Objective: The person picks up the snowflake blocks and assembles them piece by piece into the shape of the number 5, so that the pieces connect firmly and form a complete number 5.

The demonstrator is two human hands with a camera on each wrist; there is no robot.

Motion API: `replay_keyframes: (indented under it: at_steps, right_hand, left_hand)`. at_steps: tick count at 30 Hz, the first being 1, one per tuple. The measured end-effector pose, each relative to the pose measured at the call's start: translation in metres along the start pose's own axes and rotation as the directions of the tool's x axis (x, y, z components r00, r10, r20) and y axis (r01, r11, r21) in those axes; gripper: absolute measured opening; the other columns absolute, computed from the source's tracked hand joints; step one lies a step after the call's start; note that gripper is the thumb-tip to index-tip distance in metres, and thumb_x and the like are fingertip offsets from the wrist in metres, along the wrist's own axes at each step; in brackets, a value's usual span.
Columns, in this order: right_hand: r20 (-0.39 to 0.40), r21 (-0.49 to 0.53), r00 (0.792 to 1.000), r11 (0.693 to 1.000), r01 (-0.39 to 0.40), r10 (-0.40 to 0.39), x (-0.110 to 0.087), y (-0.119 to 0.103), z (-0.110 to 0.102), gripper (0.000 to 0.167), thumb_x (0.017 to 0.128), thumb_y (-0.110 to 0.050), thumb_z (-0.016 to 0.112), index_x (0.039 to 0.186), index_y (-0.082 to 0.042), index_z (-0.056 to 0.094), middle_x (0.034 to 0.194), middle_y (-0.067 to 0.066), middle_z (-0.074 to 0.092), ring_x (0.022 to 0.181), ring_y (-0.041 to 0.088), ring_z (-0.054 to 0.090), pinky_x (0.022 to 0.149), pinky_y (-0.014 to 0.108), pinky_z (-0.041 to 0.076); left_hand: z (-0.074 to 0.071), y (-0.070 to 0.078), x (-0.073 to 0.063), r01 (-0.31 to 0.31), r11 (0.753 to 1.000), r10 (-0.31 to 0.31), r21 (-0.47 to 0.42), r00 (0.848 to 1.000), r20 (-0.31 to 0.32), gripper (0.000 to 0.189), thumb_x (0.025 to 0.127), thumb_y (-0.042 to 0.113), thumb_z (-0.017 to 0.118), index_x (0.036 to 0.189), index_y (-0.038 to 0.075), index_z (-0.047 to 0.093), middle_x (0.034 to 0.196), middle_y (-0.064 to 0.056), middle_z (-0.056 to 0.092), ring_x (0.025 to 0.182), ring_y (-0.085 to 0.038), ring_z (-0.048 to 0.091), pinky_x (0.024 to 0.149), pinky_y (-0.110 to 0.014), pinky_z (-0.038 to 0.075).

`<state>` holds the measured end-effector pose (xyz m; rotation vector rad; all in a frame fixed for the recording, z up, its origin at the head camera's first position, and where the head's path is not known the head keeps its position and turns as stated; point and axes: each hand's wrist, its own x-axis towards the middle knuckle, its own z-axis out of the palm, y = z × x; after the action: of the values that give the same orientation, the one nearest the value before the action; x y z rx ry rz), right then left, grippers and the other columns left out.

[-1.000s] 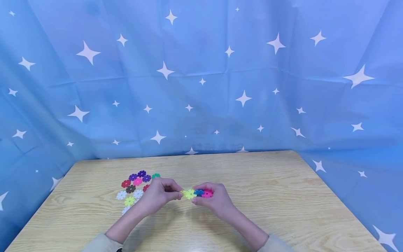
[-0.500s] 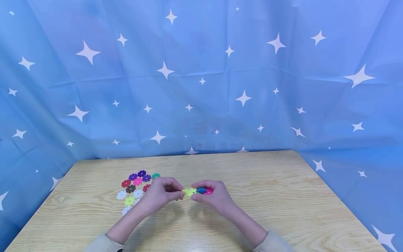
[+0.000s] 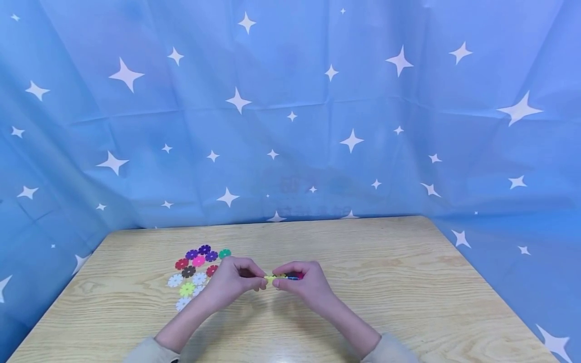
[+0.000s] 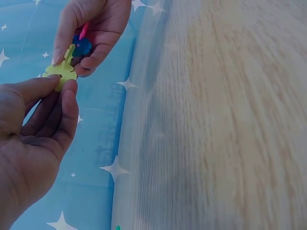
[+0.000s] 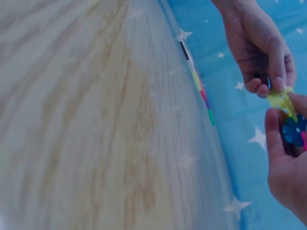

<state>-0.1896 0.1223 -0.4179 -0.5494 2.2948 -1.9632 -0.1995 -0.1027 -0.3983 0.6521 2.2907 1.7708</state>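
My left hand (image 3: pixel 232 280) pinches a yellow flower-shaped interlocking disc (image 4: pixel 61 76) between thumb and fingers. Facing it, my right hand (image 3: pixel 307 285) grips a second yellow disc (image 4: pixel 69 55), turned edge-on and crossing the first at its rim. A blue disc (image 5: pixel 293 130) and a pink disc (image 4: pixel 84 31) follow on from it within the right hand's fingers, partly hidden. In the head view the row shows as a thin strip between the two hands, held above the table.
Left of my hands, loose discs lie on the wooden table (image 3: pixel 408 292): purple (image 3: pixel 205 249), green (image 3: pixel 224 253), red (image 3: pixel 181 264), pink (image 3: pixel 198 261), dark brown (image 3: pixel 188 272), white (image 3: pixel 175 281) and yellow (image 3: pixel 187 289). A blue starry cloth (image 3: pixel 290 126) hangs behind the table.
The held row of discs has turned from face-up to nearly edge-on in the head view. My right hand has shifted slightly left, closer to the left hand, which stays nearly still.
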Motion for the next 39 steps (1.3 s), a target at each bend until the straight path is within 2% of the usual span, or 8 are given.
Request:
replay_keyframes:
  at_steps: [4,9,13,20,25,30,35,39]
  right_hand:
    - [0.006,0.014,0.999,0.999,0.036,-0.037,0.001,0.002,0.0,0.014,0.089,-0.007,0.079,0.099,0.003,0.079,0.099,0.014,0.076,0.083,0.015,0.07,0.073,0.027,0.059]
    - [0.006,0.008,0.999,0.999,0.045,-0.045,0.001,0.001,-0.002,0.013,0.089,-0.008,0.079,0.098,0.002,0.079,0.099,0.014,0.075,0.083,0.016,0.07,0.073,0.027,0.059]
    - [-0.012,-0.008,1.0,1.0,0.025,-0.025,0.001,0.002,-0.006,0.014,0.09,-0.01,0.079,0.099,0.001,0.079,0.1,0.013,0.076,0.082,0.016,0.069,0.073,0.028,0.059]
    - [-0.052,-0.006,0.999,1.0,0.002,-0.002,0.0,0.005,-0.017,0.015,0.089,-0.008,0.08,0.1,0.003,0.079,0.103,0.013,0.076,0.08,0.014,0.068,0.071,0.027,0.058]
    - [-0.048,-0.016,0.999,1.0,0.002,-0.002,-0.002,0.004,-0.02,0.016,0.089,-0.008,0.079,0.1,0.004,0.078,0.097,0.013,0.076,0.077,0.013,0.068,0.072,0.031,0.06]
    - [-0.034,-0.014,0.999,1.0,0.0,0.0,-0.003,0.004,-0.02,0.016,0.09,-0.007,0.078,0.1,0.005,0.077,0.094,0.012,0.076,0.075,0.013,0.069,0.074,0.039,0.062]
    - [-0.019,-0.003,1.0,1.0,0.022,-0.022,-0.003,0.005,-0.018,0.015,0.09,-0.005,0.077,0.1,0.007,0.076,0.093,0.013,0.075,0.074,0.014,0.07,0.076,0.044,0.062]
    - [-0.013,-0.008,1.0,1.0,0.024,-0.024,-0.003,0.006,-0.016,0.015,0.091,-0.006,0.077,0.1,0.007,0.076,0.091,0.012,0.075,0.075,0.014,0.071,0.076,0.043,0.062]
  left_hand:
    - [0.0,0.0,0.0,-0.003,1.0,0.003,0.005,1.0,0.008,0.004,0.091,0.002,0.076,0.094,0.0,0.077,0.087,-0.011,0.075,0.081,-0.028,0.072,0.075,-0.044,0.062]
    - [-0.006,-0.001,-0.001,0.009,1.0,-0.009,0.012,1.0,0.017,0.01,0.09,0.008,0.079,0.098,0.003,0.077,0.091,-0.009,0.074,0.084,-0.028,0.072,0.076,-0.045,0.062]
    - [-0.019,-0.005,-0.004,0.021,1.0,-0.021,0.009,1.0,-0.015,0.018,0.088,0.012,0.081,0.102,0.002,0.077,0.094,-0.01,0.074,0.084,-0.029,0.071,0.076,-0.04,0.062]
    - [-0.051,-0.019,-0.009,0.047,0.997,-0.042,0.055,0.996,-0.082,0.027,0.088,0.012,0.081,0.109,-0.004,0.074,0.098,-0.013,0.074,0.088,-0.041,0.07,0.074,-0.034,0.062]
    - [-0.077,-0.033,-0.014,0.057,0.988,-0.057,0.141,0.998,-0.003,0.029,0.089,0.007,0.078,0.113,-0.009,0.071,0.106,-0.019,0.071,0.093,-0.03,0.068,0.075,-0.03,0.061]
    - [-0.096,-0.045,-0.019,0.073,0.971,-0.09,0.228,0.994,0.067,0.025,0.087,-0.003,0.074,0.111,-0.009,0.07,0.103,-0.018,0.07,0.092,-0.026,0.063,0.072,-0.027,0.059]
    - [-0.101,-0.05,-0.022,0.076,0.967,-0.096,0.242,0.993,0.074,0.027,0.084,-0.007,0.074,0.111,-0.01,0.07,0.104,-0.017,0.07,0.089,-0.025,0.063,0.072,-0.028,0.059]
    - [-0.099,-0.051,-0.022,0.08,0.96,-0.102,0.269,0.993,0.066,0.03,0.082,-0.009,0.075,0.112,-0.01,0.07,0.105,-0.016,0.069,0.088,-0.024,0.063,0.07,-0.028,0.059]
